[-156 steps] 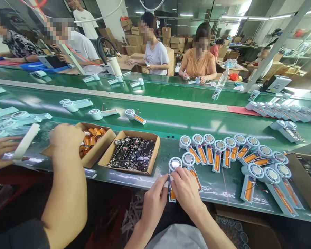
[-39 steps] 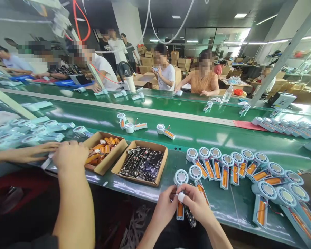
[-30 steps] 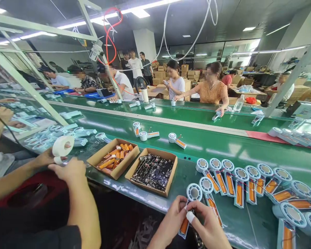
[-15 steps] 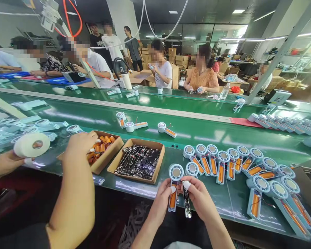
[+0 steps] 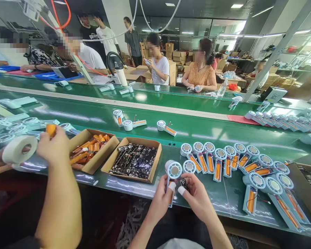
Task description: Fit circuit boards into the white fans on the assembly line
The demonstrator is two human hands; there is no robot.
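My left hand (image 5: 160, 195) is closed around the handle of a light-blue handheld fan (image 5: 174, 169), its round head tilted up and an orange battery partly showing in the handle. Close beside it, my right hand (image 5: 195, 193) grips a black circuit board (image 5: 184, 184) between thumb and fingers; most of the board is hidden by the hand. White covers sit on both thumbs. Just behind my hands lies another fan (image 5: 189, 166), part of a group of similar open fans (image 5: 230, 151) with orange batteries in their handles.
A cardboard box of circuit boards (image 5: 157, 160) stands left of my hands, beside a box of orange batteries (image 5: 113, 145). A co-worker's hand (image 5: 53, 147) holds an orange battery; their other hand holds a white tape roll (image 5: 19, 150). Several fans lie on the green conveyor (image 5: 101, 117).
My right hand has turned the circuit board, which hung lengthwise before and is now mostly covered. The fan is tilted more. The co-worker's hand has left the battery box with a battery.
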